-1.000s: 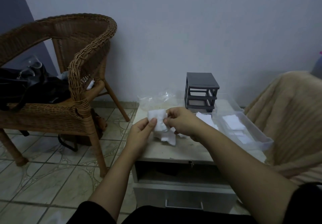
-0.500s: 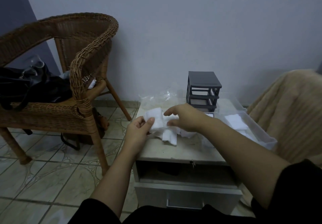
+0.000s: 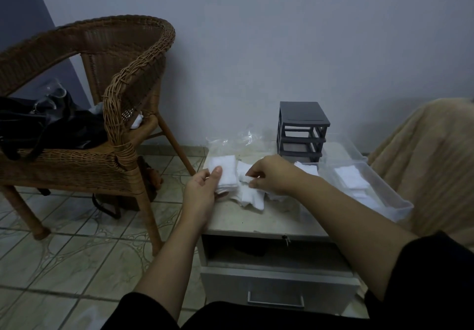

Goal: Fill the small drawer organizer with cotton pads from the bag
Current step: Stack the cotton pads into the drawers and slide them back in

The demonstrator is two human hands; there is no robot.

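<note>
My left hand point(image 3: 202, 191) holds a small stack of white cotton pads point(image 3: 223, 175) upright at the left edge of the bedside table point(image 3: 256, 220). My right hand point(image 3: 272, 174) pinches one pad from a loose heap of pads point(image 3: 250, 197) lying on the tabletop. The dark grey drawer organizer point(image 3: 302, 129) stands at the back of the table, its slots without drawers. A clear plastic drawer point(image 3: 364, 183) with several pads inside rests on the right side. The crumpled clear bag point(image 3: 238, 142) lies at the back left.
A wicker chair point(image 3: 97, 124) with a black bag point(image 3: 46, 127) on its seat stands to the left on the tiled floor. A beige blanket point(image 3: 431, 165) covers something at the right. The table's own lower drawer point(image 3: 277, 288) is pulled out below.
My left hand moved its stack of pads slightly left. My right hand dropped down to the loose heap and pinched a pad there.
</note>
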